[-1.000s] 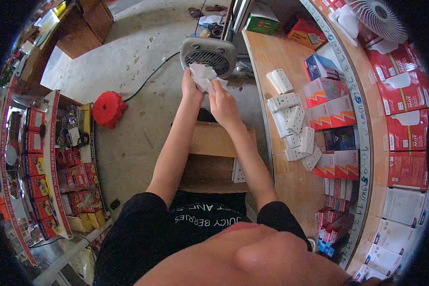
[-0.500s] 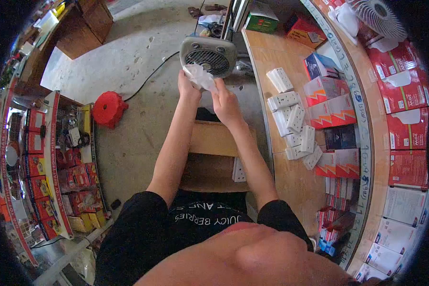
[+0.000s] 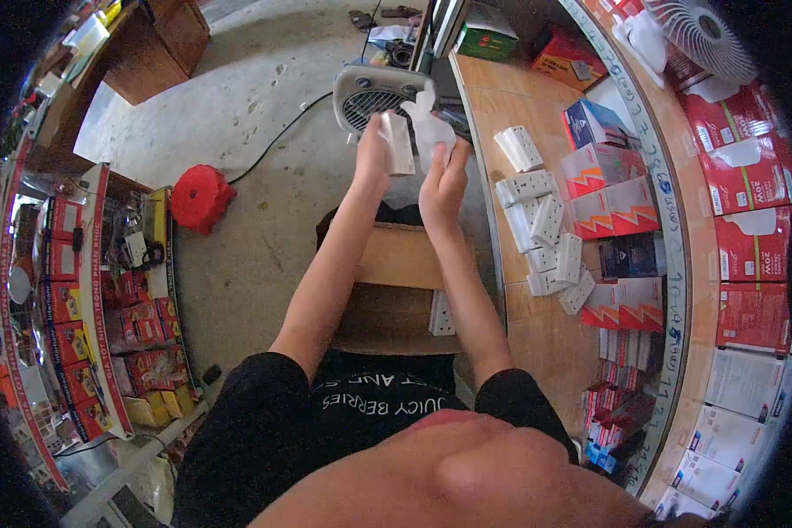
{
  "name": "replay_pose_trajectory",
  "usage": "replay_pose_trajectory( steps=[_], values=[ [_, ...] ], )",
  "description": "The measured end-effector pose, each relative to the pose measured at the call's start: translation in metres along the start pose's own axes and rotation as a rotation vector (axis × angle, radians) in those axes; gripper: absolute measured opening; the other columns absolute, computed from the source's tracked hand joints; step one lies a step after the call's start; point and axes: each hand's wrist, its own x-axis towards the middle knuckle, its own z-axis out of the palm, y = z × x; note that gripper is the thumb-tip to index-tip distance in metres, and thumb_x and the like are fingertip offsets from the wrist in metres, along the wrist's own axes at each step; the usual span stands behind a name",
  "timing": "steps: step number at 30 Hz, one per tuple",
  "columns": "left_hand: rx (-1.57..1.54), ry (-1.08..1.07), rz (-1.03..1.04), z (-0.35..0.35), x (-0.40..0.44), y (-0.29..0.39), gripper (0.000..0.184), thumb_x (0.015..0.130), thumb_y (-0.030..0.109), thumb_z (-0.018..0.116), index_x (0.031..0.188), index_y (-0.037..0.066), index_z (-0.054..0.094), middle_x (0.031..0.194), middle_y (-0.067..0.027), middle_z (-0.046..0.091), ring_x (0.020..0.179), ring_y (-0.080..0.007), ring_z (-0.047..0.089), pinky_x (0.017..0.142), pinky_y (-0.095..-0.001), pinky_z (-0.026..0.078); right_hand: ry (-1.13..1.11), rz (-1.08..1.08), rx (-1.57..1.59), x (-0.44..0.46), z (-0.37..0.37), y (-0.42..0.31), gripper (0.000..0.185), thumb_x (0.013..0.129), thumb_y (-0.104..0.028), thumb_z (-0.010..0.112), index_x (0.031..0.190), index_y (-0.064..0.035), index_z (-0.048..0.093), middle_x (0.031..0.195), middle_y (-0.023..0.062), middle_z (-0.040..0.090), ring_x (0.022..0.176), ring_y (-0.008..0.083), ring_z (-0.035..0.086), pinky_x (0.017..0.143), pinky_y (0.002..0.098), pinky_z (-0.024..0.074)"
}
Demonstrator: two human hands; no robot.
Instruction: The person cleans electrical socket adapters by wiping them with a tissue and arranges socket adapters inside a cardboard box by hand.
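My left hand (image 3: pixel 374 158) is closed around a white power strip (image 3: pixel 399 145), whose plain side faces up. Just to its right, my right hand (image 3: pixel 445 180) grips a crumpled, translucent plastic bag (image 3: pixel 431 132). A small gap separates the strip from the bag. Below my forearms is an open cardboard box (image 3: pixel 400 262), with another white power strip (image 3: pixel 442 314) inside at its right wall. Several white power strips (image 3: pixel 537 216) lie in a loose pile on the wooden shelf (image 3: pixel 537 352) to my right.
A grey box fan (image 3: pixel 370 84) stands just beyond my hands, its black cable running left. On the floor sits a red plastic stool (image 3: pixel 202 199). Boxed goods (image 3: pixel 620 207) line the right shelf, and a display rack (image 3: pixel 106 299) stands left.
My hands have moved apart. The white power strip is now out of the plastic bag in my left hand, while the bag has shifted right with my right hand.
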Motion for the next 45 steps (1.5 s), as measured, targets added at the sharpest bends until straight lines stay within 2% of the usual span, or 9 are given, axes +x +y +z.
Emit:
replay_pose_trajectory(
  steps=[10,24,28,30,34,38,39,43,45],
  values=[
    [-0.040,0.018,-0.016,-0.014,0.008,-0.001,0.037,0.097,0.036,0.035,0.111,0.007,0.052,0.102,-0.0084,0.060,0.096,-0.0240,0.058,0.086,-0.0377,0.045,-0.446,0.021,-0.153,-0.006,0.011,0.010,0.034,0.087,-0.008,0.045,0.121,-0.0070,0.039,0.087,0.0287,0.060,0.081,0.0480,0.057,0.068,0.0567,0.0435],
    [-0.503,-0.040,0.024,-0.050,0.038,0.004,0.037,0.095,0.029,0.030,0.106,0.004,0.054,0.100,-0.0147,0.060,0.092,-0.0300,0.059,0.082,-0.0467,0.048,-0.482,0.072,0.059,-0.006,-0.003,-0.011,0.018,0.094,-0.021,0.046,0.101,-0.0049,0.049,0.079,0.0183,0.059,0.074,0.0295,0.062,0.066,0.0385,0.0453],
    [-0.294,-0.117,0.112,-0.037,0.026,0.012,0.034,0.093,0.024,0.032,0.107,0.005,0.056,0.102,-0.0158,0.061,0.089,-0.0301,0.062,0.080,-0.0476,0.050,-0.414,0.161,0.178,-0.004,0.002,0.004,0.024,0.095,-0.024,0.046,0.105,-0.0021,0.051,0.085,0.0132,0.060,0.082,0.0199,0.059,0.074,0.0330,0.0445],
    [-0.229,-0.085,0.100,-0.019,0.014,0.017,0.054,0.096,0.046,0.026,0.124,0.006,0.048,0.117,-0.0124,0.057,0.105,-0.0315,0.057,0.092,-0.0475,0.046,-0.133,0.154,0.215,-0.004,0.011,0.023,0.029,0.093,-0.024,0.048,0.106,0.0021,0.049,0.093,0.0228,0.061,0.092,0.0352,0.060,0.080,0.0388,0.0436],
    [-0.114,-0.166,0.104,0.003,-0.004,0.025,0.063,0.094,0.057,0.025,0.123,0.007,0.051,0.112,-0.0079,0.061,0.100,-0.0249,0.059,0.086,-0.0404,0.049,0.122,0.364,0.289,0.011,0.004,0.045,0.038,0.092,-0.023,0.050,0.121,0.0015,0.049,0.113,0.0128,0.057,0.102,0.0200,0.053,0.093,0.0328,0.0385],
    [-0.087,-0.629,-0.034,0.001,-0.005,0.021,0.072,0.089,0.063,0.035,0.119,0.001,0.053,0.102,-0.0125,0.064,0.083,-0.0254,0.064,0.076,-0.0364,0.052,0.313,0.597,0.698,0.023,-0.009,0.068,0.033,0.089,-0.013,0.050,0.121,-0.0027,0.047,0.110,0.0101,0.058,0.098,0.0226,0.058,0.087,0.0364,0.0466],
    [-0.373,-1.074,-0.268,0.010,-0.012,0.024,0.064,0.091,0.053,0.042,0.122,-0.002,0.050,0.109,-0.0136,0.063,0.092,-0.0240,0.065,0.078,-0.0329,0.055,0.298,0.554,0.800,0.025,-0.008,0.084,0.034,0.089,-0.016,0.052,0.120,-0.0034,0.047,0.108,0.0085,0.059,0.096,0.0216,0.059,0.085,0.0360,0.0473],
    [0.029,-0.435,-0.331,0.011,-0.035,-0.010,0.082,0.086,0.066,0.038,0.128,-0.005,0.043,0.104,-0.0183,0.064,0.088,-0.0271,0.066,0.073,-0.0353,0.056,0.200,0.897,0.991,0.022,-0.017,0.068,0.034,0.095,-0.031,0.043,0.113,-0.0044,0.053,0.102,0.0106,0.062,0.088,0.0260,0.063,0.074,0.0387,0.0541],
    [0.298,-1.334,-0.306,0.027,-0.061,0.004,0.050,0.082,0.039,0.065,0.113,0.000,0.060,0.104,-0.0097,0.064,0.094,-0.0173,0.060,0.086,-0.0297,0.047,0.183,0.913,1.091,0.033,-0.004,0.110,0.032,0.094,-0.028,0.043,0.112,-0.0043,0.053,0.102,0.0108,0.062,0.088,0.0258,0.063,0.074,0.0384,0.0541]
  ],
)
